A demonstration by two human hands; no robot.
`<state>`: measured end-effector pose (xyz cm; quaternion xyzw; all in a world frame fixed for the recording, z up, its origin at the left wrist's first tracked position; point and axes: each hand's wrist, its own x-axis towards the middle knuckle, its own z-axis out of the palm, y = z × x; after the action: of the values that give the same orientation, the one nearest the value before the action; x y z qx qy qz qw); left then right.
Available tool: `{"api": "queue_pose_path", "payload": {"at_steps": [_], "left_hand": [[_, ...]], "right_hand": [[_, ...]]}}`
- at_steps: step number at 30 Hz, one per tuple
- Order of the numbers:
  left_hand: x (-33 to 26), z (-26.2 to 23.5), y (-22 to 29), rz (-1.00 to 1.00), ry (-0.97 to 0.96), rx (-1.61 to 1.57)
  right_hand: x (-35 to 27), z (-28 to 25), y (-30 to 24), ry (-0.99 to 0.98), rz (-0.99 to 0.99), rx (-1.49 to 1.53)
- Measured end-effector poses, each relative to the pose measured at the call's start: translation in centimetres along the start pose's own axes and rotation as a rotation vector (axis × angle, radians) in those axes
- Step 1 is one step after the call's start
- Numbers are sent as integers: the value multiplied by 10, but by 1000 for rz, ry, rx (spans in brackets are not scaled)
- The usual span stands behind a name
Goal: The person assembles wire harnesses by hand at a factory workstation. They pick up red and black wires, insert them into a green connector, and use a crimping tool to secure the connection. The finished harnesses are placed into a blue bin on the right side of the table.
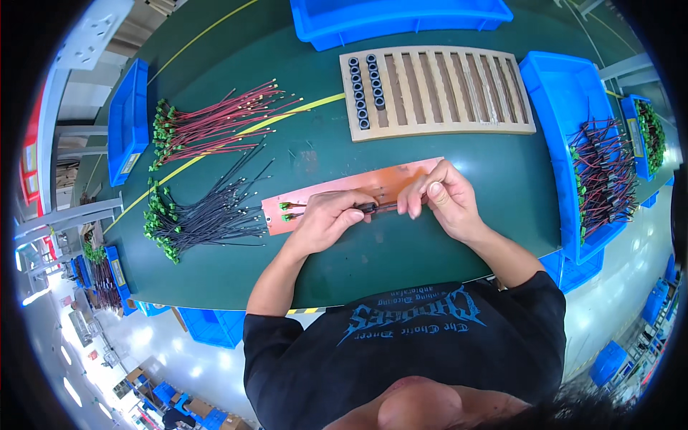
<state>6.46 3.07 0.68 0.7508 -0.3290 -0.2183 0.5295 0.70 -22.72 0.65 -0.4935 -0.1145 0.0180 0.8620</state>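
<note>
My left hand (332,216) is closed around a pair of wires, with a small black cylindrical piece (366,208) at its fingertips. Two green connectors (285,211) on the wires stick out to the left of that hand. From the black piece, thin dark wires (388,208) run right toward my right hand (446,199). That hand's thumb and fingers are bent together in a pinch; what lies between them is hidden. Both hands are over a long orange-copper board (322,188) lying on the green table (308,276).
Red wires (222,118) and black wires (215,204) with green connectors lie at left. A slotted wooden rack (437,92) holds several black rings (354,82). Blue bins (566,75) stand around, the right one holding wired assemblies (603,175). Another blue bin (401,25) is behind the rack.
</note>
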Motion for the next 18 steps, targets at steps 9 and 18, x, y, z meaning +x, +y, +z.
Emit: {"api": "queue_pose_path", "payload": {"at_steps": [9, 18], "left_hand": [[-3, 4, -10, -134, 40, -267], [-3, 9, -9, -146, 97, -261]], "right_hand": [[11, 9, -8, 385, 179, -57], [13, 29, 10, 269, 279, -155]]}}
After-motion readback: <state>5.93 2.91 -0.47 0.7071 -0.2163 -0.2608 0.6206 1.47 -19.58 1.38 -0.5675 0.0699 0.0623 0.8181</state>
